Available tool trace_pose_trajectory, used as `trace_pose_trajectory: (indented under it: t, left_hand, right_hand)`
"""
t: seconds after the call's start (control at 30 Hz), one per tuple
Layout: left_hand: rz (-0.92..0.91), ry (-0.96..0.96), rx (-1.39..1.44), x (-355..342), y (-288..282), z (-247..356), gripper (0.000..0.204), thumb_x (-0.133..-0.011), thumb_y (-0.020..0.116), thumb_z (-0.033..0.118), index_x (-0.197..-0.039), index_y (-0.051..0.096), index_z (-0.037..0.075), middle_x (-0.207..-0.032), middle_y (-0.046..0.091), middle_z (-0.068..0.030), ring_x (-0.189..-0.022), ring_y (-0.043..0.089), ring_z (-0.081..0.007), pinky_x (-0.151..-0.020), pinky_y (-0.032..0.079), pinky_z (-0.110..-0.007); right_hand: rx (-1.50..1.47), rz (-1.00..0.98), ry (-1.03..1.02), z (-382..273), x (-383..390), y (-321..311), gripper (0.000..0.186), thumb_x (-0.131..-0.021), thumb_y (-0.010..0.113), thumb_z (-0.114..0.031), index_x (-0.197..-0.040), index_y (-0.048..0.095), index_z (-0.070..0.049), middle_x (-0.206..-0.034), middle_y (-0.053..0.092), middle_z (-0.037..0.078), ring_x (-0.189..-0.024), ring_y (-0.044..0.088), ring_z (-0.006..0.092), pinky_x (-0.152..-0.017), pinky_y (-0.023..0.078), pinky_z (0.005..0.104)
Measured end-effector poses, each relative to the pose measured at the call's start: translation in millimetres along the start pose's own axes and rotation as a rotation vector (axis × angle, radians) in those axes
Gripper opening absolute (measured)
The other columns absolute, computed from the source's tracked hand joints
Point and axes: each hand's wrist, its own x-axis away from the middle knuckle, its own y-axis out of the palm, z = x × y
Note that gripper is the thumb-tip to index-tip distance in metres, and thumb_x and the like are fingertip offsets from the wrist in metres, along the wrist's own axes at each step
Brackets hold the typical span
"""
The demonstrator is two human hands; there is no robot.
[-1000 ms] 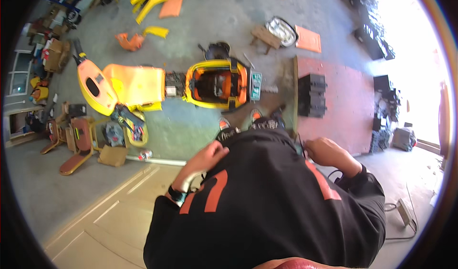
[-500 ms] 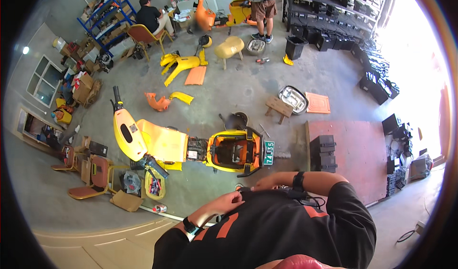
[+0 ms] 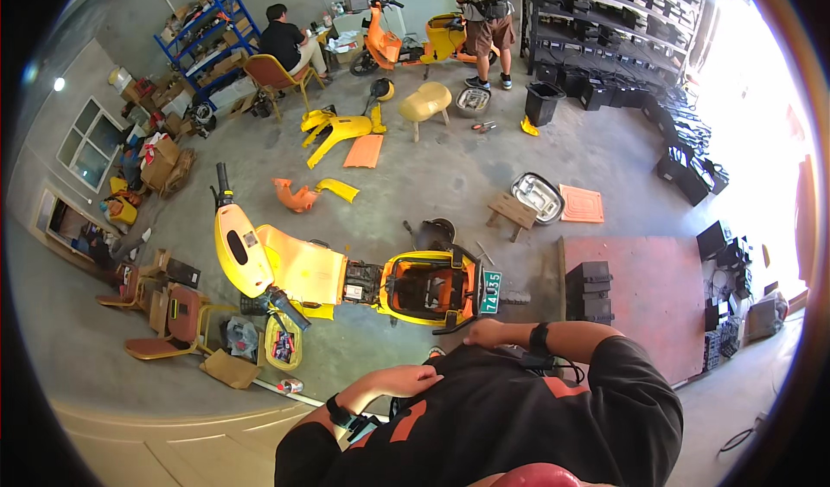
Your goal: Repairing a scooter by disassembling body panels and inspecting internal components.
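Observation:
My left hand (image 3: 411,381) rests against the front of my dark shirt (image 3: 510,401), its fingers bent and pressed together. Close to the shirt's front edge, my right hand (image 3: 487,333) is closed, knuckles toward the scooter. Whatever either hand grips, if anything, is hidden. Just beyond them lies the yellow and orange electric scooter (image 3: 303,262), its seat area an open bay (image 3: 428,281) with an orange inside. A green plate (image 3: 490,292) at its rear end is nearest my right hand. Black bands circle both wrists, and a dark cable hangs by my right forearm.
A wooden stool (image 3: 512,211), yellow body panels (image 3: 341,128) and orange pieces lie on the floor beyond. Right stand a reddish board (image 3: 648,288) with black boxes and battery racks (image 3: 605,20). Left are chairs (image 3: 177,323) and a yellow basket (image 3: 284,342). Two people are at the back.
My right hand has shifted slightly right and toward the scooter's rear. My left hand has moved a little lower, closer against the shirt. The whole view has tilted slightly, showing more of the back wall.

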Motion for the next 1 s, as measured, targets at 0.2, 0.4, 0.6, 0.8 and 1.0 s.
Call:
trace_pose_trajectory:
  t: [0.2,0.4,0.6,0.8,1.0]
  left_hand:
    - [-0.128,-0.203,0.458,19,-7,3,0.048,-0.099,0.045,0.046,-0.099,0.06,0.0,-0.086,0.059,-0.0019,-0.084,0.05,-0.009,-0.077,0.043,-0.028]
    - [-0.005,-0.216,0.271,36,-5,13,0.052,-0.098,0.043,0.049,-0.1,0.062,0.001,-0.086,0.061,-0.0028,-0.084,0.052,-0.0092,-0.079,0.044,-0.028]
    - [0.021,-0.322,0.384,58,3,30,0.05,-0.098,0.046,0.048,-0.087,0.063,0.002,-0.069,0.053,0.0068,-0.065,0.044,-0.0052,-0.06,0.04,-0.025]
    - [0.106,-0.227,0.439,66,10,48,0.043,-0.1,0.046,0.039,-0.098,0.067,0.001,-0.089,0.063,0.0039,-0.086,0.053,-0.0057,-0.082,0.044,-0.023]
    - [0.249,-0.076,0.598,80,24,53,0.038,-0.101,0.043,0.039,-0.099,0.057,0.003,-0.086,0.051,0.0025,-0.084,0.044,-0.0057,-0.079,0.04,-0.024]
  right_hand:
    - [-0.191,0.134,0.346,-14,5,-19,0.035,-0.095,0.048,-0.035,-0.099,0.065,-0.004,-0.095,0.066,0.021,-0.094,0.063,0.0364,-0.079,0.048,0.0471]
    - [-0.073,0.185,0.405,-25,7,-30,0.03,-0.092,0.052,-0.029,-0.112,0.056,-0.007,-0.099,0.065,0.021,-0.098,0.062,0.0381,-0.081,0.048,0.0479]
    - [0.005,0.204,0.393,-5,0,-24,0.028,-0.091,0.052,-0.028,-0.11,0.055,-0.007,-0.098,0.066,0.02,-0.097,0.063,0.038,-0.079,0.05,0.0482]
    - [-0.028,0.205,0.386,-2,0,-20,0.03,-0.092,0.052,-0.031,-0.107,0.057,-0.006,-0.1,0.066,0.019,-0.097,0.063,0.0377,-0.08,0.049,0.0488]
    - [-0.096,0.134,0.4,-15,21,-18,0.033,-0.094,0.05,-0.036,-0.105,0.058,-0.005,-0.102,0.065,0.02,-0.1,0.062,0.0373,-0.083,0.048,0.0487]
